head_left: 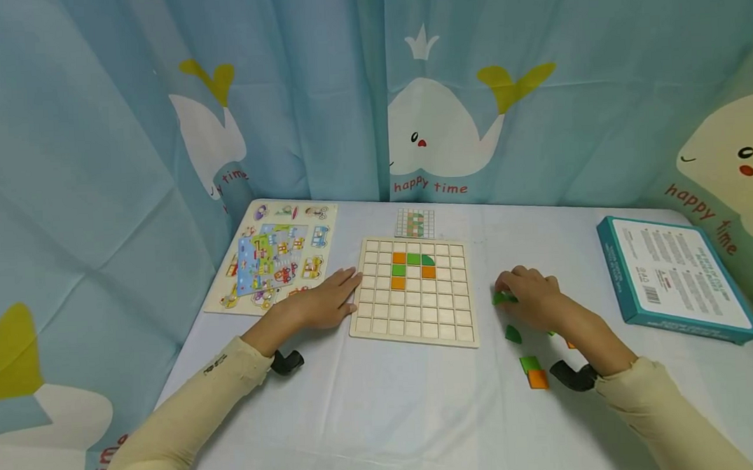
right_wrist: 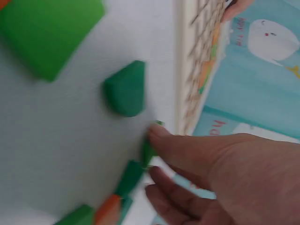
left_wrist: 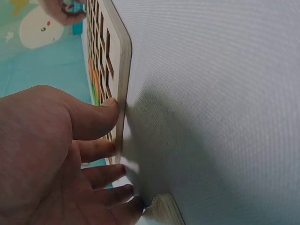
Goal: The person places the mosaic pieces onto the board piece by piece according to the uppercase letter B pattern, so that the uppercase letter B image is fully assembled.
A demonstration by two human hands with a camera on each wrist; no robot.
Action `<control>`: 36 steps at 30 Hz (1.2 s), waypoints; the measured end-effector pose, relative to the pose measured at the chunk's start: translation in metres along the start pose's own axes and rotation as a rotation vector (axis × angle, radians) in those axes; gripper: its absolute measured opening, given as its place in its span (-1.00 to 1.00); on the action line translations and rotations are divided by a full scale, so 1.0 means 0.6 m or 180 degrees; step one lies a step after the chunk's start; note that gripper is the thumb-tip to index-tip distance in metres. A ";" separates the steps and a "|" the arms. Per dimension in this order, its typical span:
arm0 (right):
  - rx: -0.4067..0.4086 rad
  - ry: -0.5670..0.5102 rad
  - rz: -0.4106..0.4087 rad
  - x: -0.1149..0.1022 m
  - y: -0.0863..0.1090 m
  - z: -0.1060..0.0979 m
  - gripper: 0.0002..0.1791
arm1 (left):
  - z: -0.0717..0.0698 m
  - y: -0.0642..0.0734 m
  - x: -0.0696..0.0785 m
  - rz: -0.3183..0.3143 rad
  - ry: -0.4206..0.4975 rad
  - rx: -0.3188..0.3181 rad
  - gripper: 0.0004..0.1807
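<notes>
A square wooden grid board [head_left: 412, 338] lies on the table between the hands. Set in its upper cells are orange squares [head_left: 399, 258], light green squares [head_left: 399, 270] and a dark green quarter-round piece [head_left: 427, 260]. My left hand [head_left: 329, 299] rests at the board's left edge, thumb touching the rim and fingers loosely extended. To the right of the board, my right hand [head_left: 531, 298] pinches a small green piece [right_wrist: 149, 152] between thumb and index finger, low over the table. Closer to me lies a loose dark green quarter-round piece [head_left: 513, 334].
Nearer still, a light green square [head_left: 530, 363] touches an orange square [head_left: 538, 379]. Other pieces lie partly hidden beneath the right forearm. A pattern card [head_left: 415, 223] is behind the board. At left lies a picture puzzle [head_left: 319, 216]; at right, a teal box [head_left: 681, 278].
</notes>
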State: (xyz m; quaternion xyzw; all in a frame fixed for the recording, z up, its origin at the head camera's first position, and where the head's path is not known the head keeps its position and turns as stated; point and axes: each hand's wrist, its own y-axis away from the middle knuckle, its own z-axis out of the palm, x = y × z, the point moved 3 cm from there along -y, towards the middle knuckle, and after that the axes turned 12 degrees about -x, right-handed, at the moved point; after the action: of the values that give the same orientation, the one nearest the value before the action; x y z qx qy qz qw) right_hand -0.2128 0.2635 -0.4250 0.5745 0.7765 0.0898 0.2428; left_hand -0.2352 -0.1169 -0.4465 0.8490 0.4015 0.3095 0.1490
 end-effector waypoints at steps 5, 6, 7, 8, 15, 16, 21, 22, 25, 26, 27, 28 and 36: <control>0.0223 -0.0163 -0.0175 0.016 -0.022 -0.006 -0.70 | 0.002 -0.002 -0.001 -0.0028 -0.0014 0.0009 -0.26; 0.0249 -0.0226 -0.0229 0.021 -0.026 -0.008 -0.70 | 0.002 -0.003 -0.002 -0.0033 -0.0022 0.0009 -0.26; 0.0263 -0.0291 -0.0282 0.026 -0.031 -0.009 -0.69 | 0.003 -0.004 -0.002 -0.0041 -0.0032 0.0009 -0.26; 0.0269 -0.0351 -0.0322 0.030 -0.035 -0.010 -0.69 | 0.003 -0.004 -0.002 -0.0049 -0.0031 0.0012 -0.26; 0.0327 -0.0592 -0.0346 0.048 -0.062 -0.013 -0.68 | 0.004 -0.004 0.001 -0.0074 -0.0030 0.0014 -0.26; 0.0357 -0.0591 -0.0372 0.048 -0.065 -0.014 -0.68 | 0.004 -0.004 0.001 -0.0073 -0.0028 0.0020 -0.27; 0.0422 -0.0635 -0.0468 0.043 -0.078 -0.023 -0.68 | 0.003 -0.003 0.001 -0.0079 -0.0030 0.0016 -0.26; 0.0408 -0.0653 -0.0454 0.041 -0.081 -0.025 -0.67 | 0.003 -0.003 0.001 -0.0082 -0.0030 0.0012 -0.26; 0.0353 -0.0723 -0.0415 0.030 -0.091 -0.029 -0.66 | 0.003 -0.002 0.002 -0.0082 -0.0033 -0.0007 -0.26; 0.0335 -0.0751 -0.0407 0.025 -0.094 -0.029 -0.65 | 0.003 -0.002 0.002 -0.0082 -0.0033 -0.0008 -0.26; 0.0329 -0.0766 -0.0396 0.020 -0.098 -0.029 -0.65 | 0.003 -0.003 0.001 -0.0078 -0.0036 -0.0003 -0.27; 0.0327 -0.0776 -0.0395 0.014 -0.102 -0.029 -0.66 | 0.003 -0.003 0.001 -0.0076 -0.0040 0.0003 -0.27; 0.0301 -0.0789 -0.0653 -0.053 -0.111 -0.022 -0.67 | 0.003 -0.003 -0.001 -0.0060 -0.0050 0.0024 -0.27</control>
State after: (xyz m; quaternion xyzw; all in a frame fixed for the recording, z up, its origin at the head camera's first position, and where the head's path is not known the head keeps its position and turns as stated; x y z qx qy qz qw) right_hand -0.2689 0.2142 -0.4327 0.5096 0.7985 -0.0437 0.3174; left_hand -0.2354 -0.1164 -0.4486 0.8482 0.4095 0.2998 0.1519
